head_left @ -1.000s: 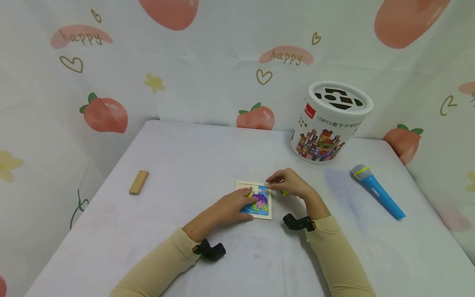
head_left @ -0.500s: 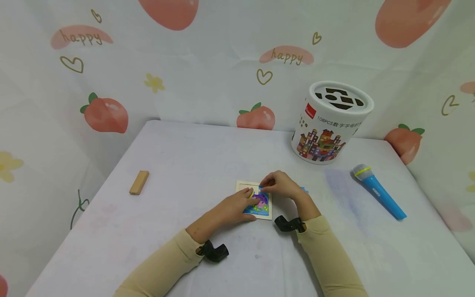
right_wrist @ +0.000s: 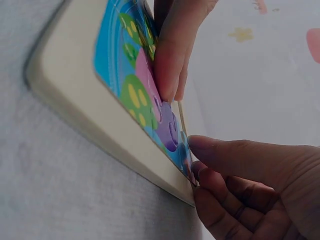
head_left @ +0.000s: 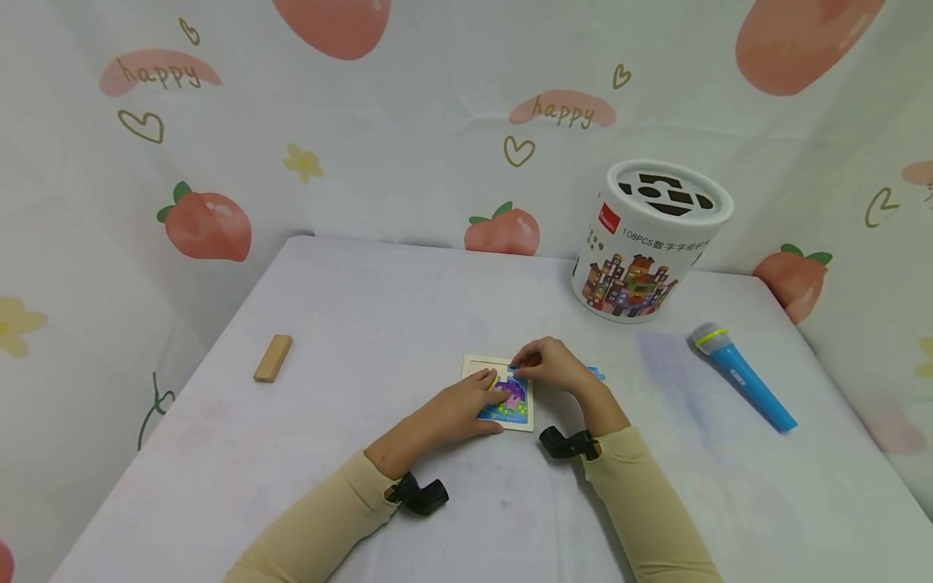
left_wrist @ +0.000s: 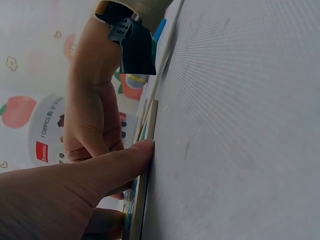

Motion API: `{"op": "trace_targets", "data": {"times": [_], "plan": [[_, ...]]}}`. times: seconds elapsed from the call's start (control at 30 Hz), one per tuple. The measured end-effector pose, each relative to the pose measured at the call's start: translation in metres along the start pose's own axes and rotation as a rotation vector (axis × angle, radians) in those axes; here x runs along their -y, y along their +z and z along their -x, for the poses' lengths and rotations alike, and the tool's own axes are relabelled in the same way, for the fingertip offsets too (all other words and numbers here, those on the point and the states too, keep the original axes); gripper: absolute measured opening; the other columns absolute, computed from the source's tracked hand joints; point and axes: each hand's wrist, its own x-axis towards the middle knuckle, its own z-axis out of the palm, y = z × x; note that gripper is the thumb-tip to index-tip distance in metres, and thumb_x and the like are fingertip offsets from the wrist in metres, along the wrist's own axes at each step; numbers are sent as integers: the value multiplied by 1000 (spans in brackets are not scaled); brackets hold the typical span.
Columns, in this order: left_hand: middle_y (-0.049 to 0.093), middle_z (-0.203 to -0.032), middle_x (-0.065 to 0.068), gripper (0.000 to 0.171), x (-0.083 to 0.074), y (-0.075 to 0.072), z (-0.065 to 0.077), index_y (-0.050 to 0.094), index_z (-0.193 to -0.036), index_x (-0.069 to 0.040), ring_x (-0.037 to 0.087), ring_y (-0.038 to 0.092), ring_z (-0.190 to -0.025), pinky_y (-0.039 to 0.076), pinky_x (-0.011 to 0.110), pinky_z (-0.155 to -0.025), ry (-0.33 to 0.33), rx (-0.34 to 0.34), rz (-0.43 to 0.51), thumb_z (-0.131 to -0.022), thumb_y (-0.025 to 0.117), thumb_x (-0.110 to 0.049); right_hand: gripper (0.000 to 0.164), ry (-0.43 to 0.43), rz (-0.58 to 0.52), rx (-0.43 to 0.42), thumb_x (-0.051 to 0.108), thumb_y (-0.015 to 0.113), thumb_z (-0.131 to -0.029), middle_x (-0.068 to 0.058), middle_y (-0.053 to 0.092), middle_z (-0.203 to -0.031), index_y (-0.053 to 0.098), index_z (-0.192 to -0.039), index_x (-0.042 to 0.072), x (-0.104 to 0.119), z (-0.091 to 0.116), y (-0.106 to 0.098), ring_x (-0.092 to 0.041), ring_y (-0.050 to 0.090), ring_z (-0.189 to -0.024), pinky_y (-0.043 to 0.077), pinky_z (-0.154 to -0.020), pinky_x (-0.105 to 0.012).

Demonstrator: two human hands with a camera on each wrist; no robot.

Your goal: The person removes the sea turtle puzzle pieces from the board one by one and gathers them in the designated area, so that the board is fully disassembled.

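Observation:
A small wooden jigsaw puzzle (head_left: 519, 414) with a colourful picture in blue, purple, pink and green lies in a pale frame on the table. My left hand (head_left: 457, 410) rests across its left side, fingers stretched over the picture. In the left wrist view the left thumb (left_wrist: 127, 162) touches the frame's near edge. At the far right corner my right hand (head_left: 551, 364) pinches a puzzle piece (right_wrist: 186, 150) between thumb and curled index finger, against the picture; the fingers hide most of that piece. Another blue piece (head_left: 597, 373) shows behind the right wrist.
On the left lies a small wooden block (head_left: 273, 359). A white block bucket (head_left: 634, 267) with a holed lid stands at the back right. A blue toy microphone (head_left: 751, 385) lies at the right. A printed cloth (head_left: 408, 162) hangs behind the table.
Since one second ago my right hand has moved left and onto the puzzle's far right corner, uncovering the blue piece behind it. The left hand has shifted only slightly right.

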Motion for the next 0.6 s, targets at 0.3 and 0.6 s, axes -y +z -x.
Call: {"op": "trace_targets", "data": {"times": [0.3,0.6], "plan": [[34,-148,19,55,0,-1,1,53,-134,-14,29,27,-141,31,39,-111,2,-4,1,-86,64,-39,17,5,20,-17,7,64,-86,-13,69,-98,70,-101,-1,0,0,1,-13,59,-79,53,-77,-28],[34,-147,20,55,1,0,1,53,-133,-14,29,28,-141,32,40,-111,5,-13,9,-86,64,-39,17,-55,32,-24,3,64,-86,-15,67,-97,69,-100,-4,4,4,2,-14,57,-79,50,-71,-25]]}}
